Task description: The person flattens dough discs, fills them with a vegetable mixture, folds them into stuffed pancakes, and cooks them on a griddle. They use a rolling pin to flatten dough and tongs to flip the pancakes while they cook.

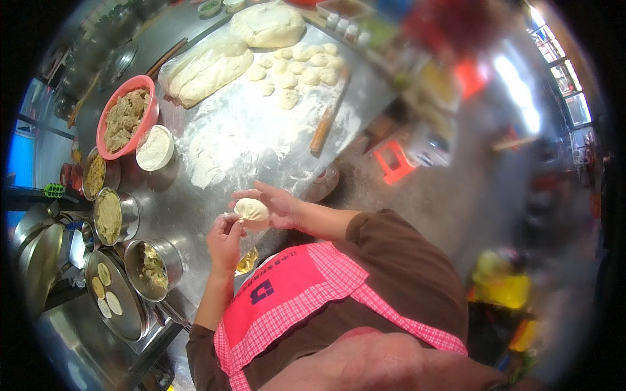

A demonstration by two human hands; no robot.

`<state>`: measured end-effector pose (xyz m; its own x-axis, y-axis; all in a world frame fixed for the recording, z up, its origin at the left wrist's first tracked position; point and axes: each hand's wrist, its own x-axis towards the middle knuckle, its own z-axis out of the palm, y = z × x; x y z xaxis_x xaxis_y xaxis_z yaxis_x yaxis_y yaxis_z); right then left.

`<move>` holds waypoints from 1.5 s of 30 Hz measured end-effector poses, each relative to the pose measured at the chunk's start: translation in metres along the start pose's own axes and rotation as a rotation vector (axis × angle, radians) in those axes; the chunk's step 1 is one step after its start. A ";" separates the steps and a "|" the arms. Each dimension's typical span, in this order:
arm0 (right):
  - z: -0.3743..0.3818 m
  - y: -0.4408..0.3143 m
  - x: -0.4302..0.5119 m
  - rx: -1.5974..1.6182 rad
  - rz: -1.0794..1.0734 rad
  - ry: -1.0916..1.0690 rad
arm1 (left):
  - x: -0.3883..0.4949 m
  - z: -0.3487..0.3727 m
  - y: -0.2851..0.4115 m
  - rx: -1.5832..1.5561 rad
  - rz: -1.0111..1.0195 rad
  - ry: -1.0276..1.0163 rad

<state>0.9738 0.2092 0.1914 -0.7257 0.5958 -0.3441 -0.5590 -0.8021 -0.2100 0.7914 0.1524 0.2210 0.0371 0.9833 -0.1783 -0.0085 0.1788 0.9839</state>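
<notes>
A round, pleated dough bun (252,210) is held between my two hands, above the near edge of the steel worktable. The fingertips of my left hand (226,239) pinch the gathered, pointed end of its dough. My right hand (281,206) cradles the bun from the other side, with the thumb and fingers spread around it. Past my hands, the steel worktable (195,215) has a wide patch of flour (230,141). A wooden rolling pin (323,127) lies at the right of that patch. Several flattened dough pieces (288,80) sit at its far side.
Big dough masses (210,73) under plastic lie at the back. On the left stand a pink bowl of filling (126,119), a white bowl of flour (154,148) and metal pots of filling (108,215). A round griddle (124,320) holds several flatbreads. A red stool (393,161) stands right.
</notes>
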 end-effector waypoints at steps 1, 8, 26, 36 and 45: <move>-0.005 0.000 0.004 -0.004 -0.008 0.011 | -0.001 0.001 -0.003 0.022 -0.034 0.008; -0.009 0.012 0.015 -0.034 0.108 0.069 | -0.013 -0.005 -0.011 0.367 0.151 0.042; -0.001 -0.003 0.017 -0.002 0.008 0.034 | 0.015 -0.018 0.008 0.827 0.351 -0.195; -0.002 0.016 0.048 -0.280 -0.192 -0.051 | -0.017 -0.024 -0.026 -0.777 -0.335 0.070; 0.079 0.089 0.069 -0.635 0.225 -0.074 | -0.092 -0.060 -0.014 -0.960 -0.200 0.383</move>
<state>0.8423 0.1823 0.2208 -0.8348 0.3951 -0.3835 -0.0637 -0.7611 -0.6455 0.7283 0.0617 0.2231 -0.1920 0.8482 -0.4936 -0.8315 0.1265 0.5409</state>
